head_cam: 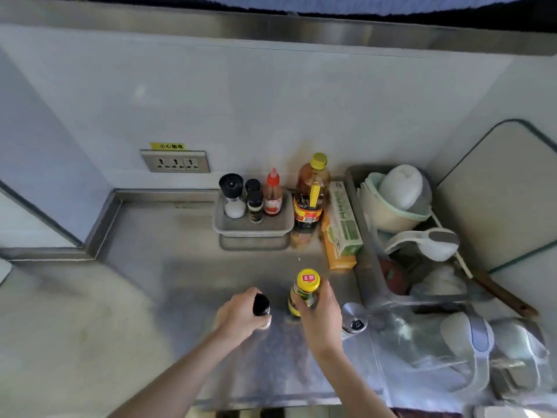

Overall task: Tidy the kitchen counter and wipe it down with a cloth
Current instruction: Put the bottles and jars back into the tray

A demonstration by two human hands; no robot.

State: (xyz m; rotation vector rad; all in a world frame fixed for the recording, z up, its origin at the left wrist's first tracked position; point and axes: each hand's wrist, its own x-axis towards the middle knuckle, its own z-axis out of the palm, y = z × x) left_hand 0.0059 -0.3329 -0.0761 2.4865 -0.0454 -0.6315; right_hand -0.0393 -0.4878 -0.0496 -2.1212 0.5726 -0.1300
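Note:
My left hand [239, 312] grips a small black-capped jar [261, 306] standing on the steel counter [180, 282]. My right hand [316, 312] curls round a yellow-capped bottle [304, 289] with a green and yellow label, upright just right of the jar. Further back, a grey mesh basket [286, 220] against the wall holds a pepper grinder [232, 194], two dark spice jars [254, 203] and a red-capped sauce bottle [272, 193]. A big oil bottle [312, 191] stands to the basket's right. No cloth is in view.
Boxes of wrap [342, 224] lie beside the oil bottle. A dish rack [361, 236] on the right holds bowls, a ladle and utensils. A small shaker [354, 319] stands by my right wrist. A wall socket [175, 161] sits at back left. A kettle [470, 336] is near right.

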